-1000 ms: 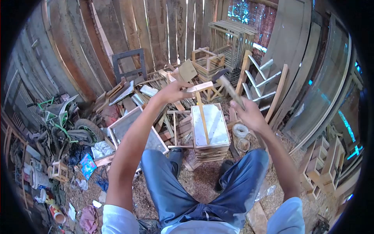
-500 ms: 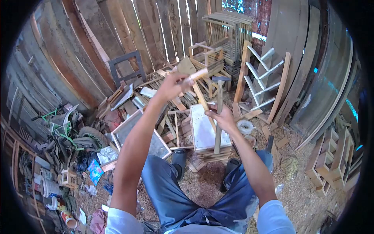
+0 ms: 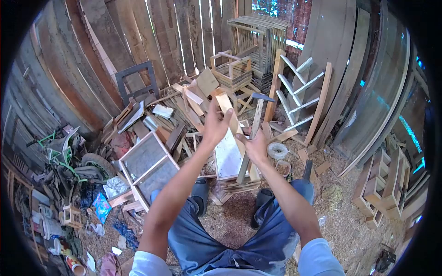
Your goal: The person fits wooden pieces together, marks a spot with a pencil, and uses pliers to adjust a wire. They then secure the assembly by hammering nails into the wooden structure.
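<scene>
A pale wooden piece (image 3: 225, 102) slants up and away from me over a white-topped block (image 3: 229, 158); what joins at its far end is hard to make out. My left hand (image 3: 216, 126) grips its left side near the far end, thumb towards me and fingers partly hidden. My right hand (image 3: 256, 146) holds the near part of this piece together with a hammer (image 3: 256, 115). The hammer's dark head (image 3: 263, 97) points up and away, and its handle runs down past my palm.
A mesh-covered wooden frame (image 3: 149, 158) leans by my left leg. Behind lie scrap wood (image 3: 172, 124) and stacked slatted frames (image 3: 262, 41). A white-runged rack (image 3: 301, 92) stands right, near a clear tub (image 3: 277, 150). Wooden boxes (image 3: 384, 184) sit far right.
The wooden piece has turned and come lower, its far end now broad towards me. My left hand has moved down and closer to my right hand. The hammer stays in my right hand.
</scene>
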`<state>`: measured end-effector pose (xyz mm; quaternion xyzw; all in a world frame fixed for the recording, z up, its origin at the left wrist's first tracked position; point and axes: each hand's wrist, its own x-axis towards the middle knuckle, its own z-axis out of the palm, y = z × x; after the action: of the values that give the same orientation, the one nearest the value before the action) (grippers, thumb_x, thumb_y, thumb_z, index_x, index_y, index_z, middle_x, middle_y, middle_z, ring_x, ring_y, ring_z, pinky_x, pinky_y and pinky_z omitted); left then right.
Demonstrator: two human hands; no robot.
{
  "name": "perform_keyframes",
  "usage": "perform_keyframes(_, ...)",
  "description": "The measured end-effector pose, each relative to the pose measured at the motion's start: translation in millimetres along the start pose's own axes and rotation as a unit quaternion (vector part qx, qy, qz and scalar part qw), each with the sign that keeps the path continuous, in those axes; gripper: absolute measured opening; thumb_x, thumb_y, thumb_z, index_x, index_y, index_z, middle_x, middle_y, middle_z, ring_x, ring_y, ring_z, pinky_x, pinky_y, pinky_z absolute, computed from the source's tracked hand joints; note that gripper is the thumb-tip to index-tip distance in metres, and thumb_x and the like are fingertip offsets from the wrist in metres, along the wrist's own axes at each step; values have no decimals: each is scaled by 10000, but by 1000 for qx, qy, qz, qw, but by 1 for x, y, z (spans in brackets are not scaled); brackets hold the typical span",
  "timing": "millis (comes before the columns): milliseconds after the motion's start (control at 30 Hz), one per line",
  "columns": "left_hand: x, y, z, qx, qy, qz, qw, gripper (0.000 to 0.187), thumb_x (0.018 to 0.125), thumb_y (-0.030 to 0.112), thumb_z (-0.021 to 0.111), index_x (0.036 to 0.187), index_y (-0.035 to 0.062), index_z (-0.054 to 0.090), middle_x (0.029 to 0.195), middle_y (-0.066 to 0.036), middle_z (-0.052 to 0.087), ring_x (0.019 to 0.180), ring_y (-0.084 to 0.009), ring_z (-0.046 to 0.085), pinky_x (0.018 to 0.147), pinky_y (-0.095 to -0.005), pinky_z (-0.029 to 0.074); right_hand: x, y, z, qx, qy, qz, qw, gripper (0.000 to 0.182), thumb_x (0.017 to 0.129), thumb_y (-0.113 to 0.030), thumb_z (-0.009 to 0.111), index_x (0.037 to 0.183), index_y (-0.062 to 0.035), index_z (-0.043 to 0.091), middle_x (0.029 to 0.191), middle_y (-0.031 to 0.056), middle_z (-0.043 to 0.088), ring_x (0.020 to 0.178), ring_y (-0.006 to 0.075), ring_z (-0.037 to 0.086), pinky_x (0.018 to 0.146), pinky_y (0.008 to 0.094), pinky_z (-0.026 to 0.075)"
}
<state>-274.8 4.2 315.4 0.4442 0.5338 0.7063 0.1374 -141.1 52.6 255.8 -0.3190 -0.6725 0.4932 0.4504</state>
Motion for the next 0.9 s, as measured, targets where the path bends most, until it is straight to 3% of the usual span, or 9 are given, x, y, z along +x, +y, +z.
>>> perform_keyframes(233, 4, 1, -3, 130, -62, -14, 989, 658, 796, 108, 656, 1363, -27, 352, 1114, -208, 612, 993, -266, 612, 860, -344, 463, -20, -29, 6, -35, 22, -39, 998, 342, 715, -198, 808, 843, 18, 576, 794, 142, 668, 719, 234, 647, 685, 343, 487)
perform_keyframes(433, 9, -4, -16, 82, -104, -122, 984, 617, 829, 125, 540, 1382, -50, 329, 1109, -204, 609, 966, -231, 598, 824, -326, 475, -8, -46, -12, -114, 70, -51, 990, 336, 790, -264, 743, 796, 7, 545, 681, 147, 598, 622, 284, 609, 587, 385, 461)
perform_keyframes(467, 7, -4, -17, 63, -111, -90, 988, 607, 837, 125, 515, 1397, -20, 329, 1061, -158, 616, 874, -198, 589, 753, -306, 478, -8, -58, -19, -121, 92, -86, 985, 276, 819, -222, 709, 810, 3, 548, 698, 144, 575, 621, 303, 586, 592, 393, 452)
perform_keyframes(567, 4, 16, -20, 75, -159, -157, 972, 589, 846, 113, 473, 1412, 29, 334, 999, -106, 605, 763, -150, 544, 663, -277, 453, 6, -54, -37, -175, 159, -162, 958, 207, 836, -166, 675, 831, 0, 550, 711, 136, 541, 659, 317, 557, 624, 405, 437)
perform_keyframes(600, 3, 14, -20, 52, -163, -157, 973, 586, 838, 90, 434, 1416, 67, 341, 929, -71, 582, 685, -124, 488, 611, -258, 417, 6, -61, -42, -164, 166, -157, 960, 186, 854, -117, 648, 816, 4, 511, 737, 129, 559, 678, 262, 553, 664, 374, 442)
perform_keyframes(700, 2, 7, -25, 20, -176, -171, 969, 572, 819, 62, 416, 1390, 61, 373, 904, -62, 573, 692, -125, 495, 618, -251, 412, 14, -58, -54, -165, 167, -213, 948, 153, 858, -112, 643, 848, 5, 545, 732, 117, 541, 697, 263, 556, 673, 370, 441)
perform_keyframes(733, 3, 5, -25, 6, -182, -159, 970, 560, 798, 43, 409, 1358, 57, 407, 879, -50, 565, 701, -123, 495, 629, -253, 410, 14, -59, -57, -173, 145, -207, 952, 166, 847, -126, 664, 895, 6, 575, 749, 98, 551, 692, 221, 555, 660, 354, 443)
perform_keyframes(833, 5, 9, -25, -5, -227, -156, 961, 538, 805, 45, 410, 1343, 60, 424, 888, -47, 568, 729, -118, 503, 660, -256, 411, 11, -62, -62, -154, 28, -117, 981, 292, 787, -187, 732, 932, 15, 579, 755, 102, 546, 639, 261, 550, 617, 379, 449)
perform_keyframes(900, 4, 11, -21, 29, -242, -158, 957, 480, 771, 35, 414, 1241, -12, 497, 920, -56, 563, 795, -140, 491, 733, -263, 394, 14, -39, -58, -68, -10, -71, 995, 356, 778, -256, 757, 935, 14, 584, 758, 93, 559, 671, 218, 560, 634, 351, 457)
